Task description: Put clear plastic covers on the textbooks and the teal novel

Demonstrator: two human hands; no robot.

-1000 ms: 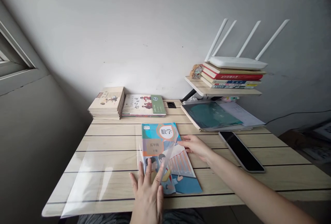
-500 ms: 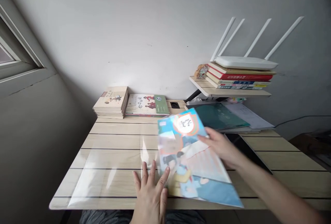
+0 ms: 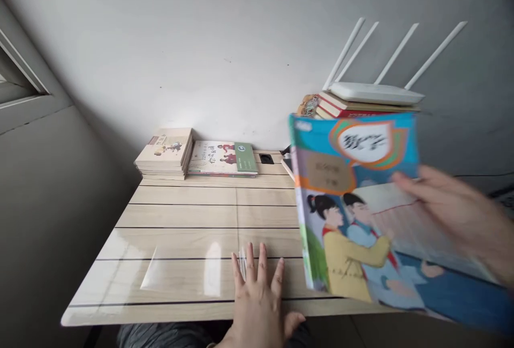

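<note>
**Entry: Held Aloft, Slip Risk Noted**

Nearest, we list our left hand (image 3: 257, 305): open, palm down at the near edge of the pale striped desk (image 3: 188, 203), fingers spread. Its fingertips lie beside a clear plastic sheet (image 3: 180, 267), which shows mainly as glints on the desktop; we cannot tell whether they touch it. If this hand lifts, the sheet could, we judge, slide on the smooth top.

Next comes our right hand (image 3: 458, 214), blurred, its arm reaching in from the right and its fingers closed over the right side of an illustrated school textbook (image 3: 353, 214). The thumb is hidden. The book is held clear of the desk, tilted, on this one hold. Gripped from one side only, its left side is unsupported, so in our judgement the cover could bow and the book could slip onto the desk.

Farther off stand a stack of paperbacks (image 3: 163, 152), a flat picture book (image 3: 222, 158) and a black socket (image 3: 266, 158). Behind the textbook are stacked books (image 3: 333, 106) under a white router (image 3: 375, 92), which a wide swing could catch.
</note>
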